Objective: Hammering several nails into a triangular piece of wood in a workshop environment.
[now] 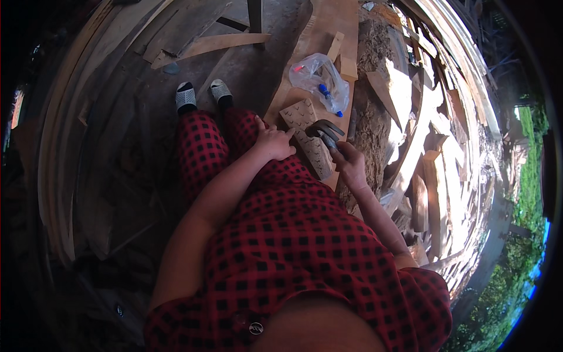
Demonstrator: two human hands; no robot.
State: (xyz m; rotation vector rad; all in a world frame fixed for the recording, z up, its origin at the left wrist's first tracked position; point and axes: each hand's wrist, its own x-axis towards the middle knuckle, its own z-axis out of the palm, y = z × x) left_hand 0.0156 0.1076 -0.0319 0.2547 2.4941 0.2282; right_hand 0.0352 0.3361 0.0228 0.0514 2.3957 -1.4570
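Note:
My right hand [352, 166] grips a claw hammer [326, 131] close below its dark metal head. The hammer head hangs over a short wooden block [303, 121] that lies on a broad plank [281, 94]. Rows of small dark marks, which look like nails with their shadows, cover the block's top. My left hand [276, 143] rests by my thigh at the block's left side, fingers spread and one pointing towards the block. I see nothing held in it. Beyond the block lies a clear plastic bag [308, 72] with blue and red items.
A rough, bark-covered log [371, 114] runs along the plank's right side. Split timber offcuts [433, 176] are heaped to the right in sunlight. Long boards [83, 88] line the left. A dark post [256, 20] stands ahead near a curved wood strip [224, 44].

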